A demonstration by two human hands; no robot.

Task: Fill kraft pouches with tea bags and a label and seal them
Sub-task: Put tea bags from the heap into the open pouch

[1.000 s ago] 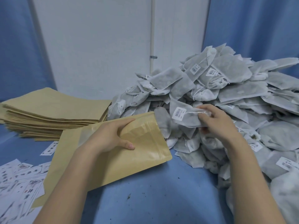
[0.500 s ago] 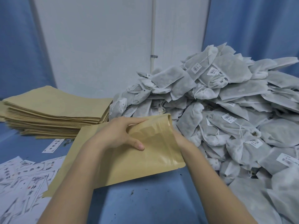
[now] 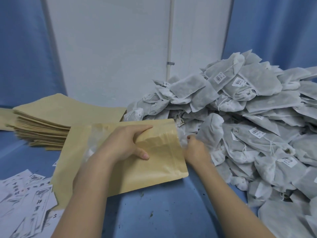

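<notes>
**Now: pouch held open at the tea-bag heap**

Print is mostly unreadable. The tea bags [image 3: 240, 127] carry small white tags with barcodes and a short line of text, too small to read. The labels [image 3: 25, 203] at lower left show black characters, smeared by blur; their sheet pile is cut off by the frame's left and bottom edges.

The pouch [image 3: 154, 169] sits in front of the person, over the blue cloth [image 3: 163, 212], between the labels and the heap. Its long axis runs from lower left to upper right, and its open mouth, with the zip strip visible inside, faces right toward the heap. A clear window shows near the left hand, partly covered by the wrist.

The left hand [image 3: 125, 145] grips the pouch's upper lip, fingers curled over the top edge and thumb pressed on the front panel. The right hand [image 3: 195, 150] is at the mouth's right edge, fingers curled; most of them are hidden behind the pouch wall and against white bag fabric, so I cannot tell whether it holds a bag or the pouch's edge.

A stack of flat pouches [image 3: 44, 121] lies behind, at left, its far-left end cropped. The heap runs off the right edge. Dark crumbs speckle the cloth near the forearms.
</notes>
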